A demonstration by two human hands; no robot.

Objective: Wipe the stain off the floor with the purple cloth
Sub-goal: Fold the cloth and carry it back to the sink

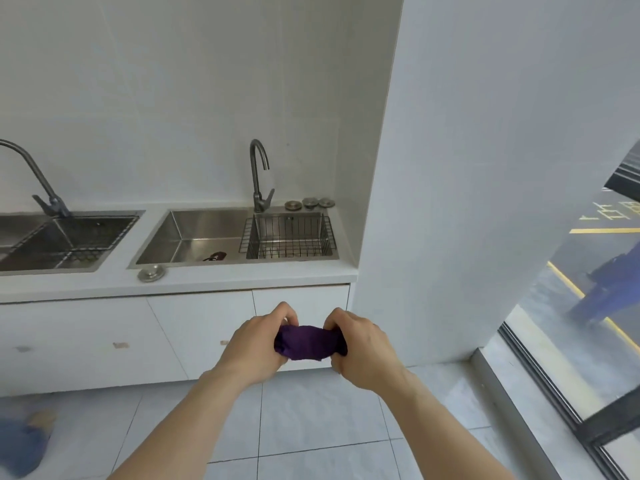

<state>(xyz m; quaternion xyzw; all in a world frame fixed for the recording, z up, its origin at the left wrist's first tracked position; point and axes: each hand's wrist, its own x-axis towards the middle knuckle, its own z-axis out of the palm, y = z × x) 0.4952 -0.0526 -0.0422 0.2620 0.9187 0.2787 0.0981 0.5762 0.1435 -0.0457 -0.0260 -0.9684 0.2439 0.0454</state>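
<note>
The purple cloth [306,342] is bunched into a short roll and held in the air in front of the white cabinet doors. My left hand [258,344] grips its left end and my right hand [363,351] grips its right end, both fists closed around it. Pale tiled floor [311,420] lies below my arms; no stain shows on the tiles in view.
A white counter [214,277] holds a steel sink [194,237] with a wire basket [289,237] and tap [259,174]; a second sink [59,240] is at the left. A white wall column [450,202] stands right, with a floor-level window [588,306] beyond. A blurred foot [24,441] is at lower left.
</note>
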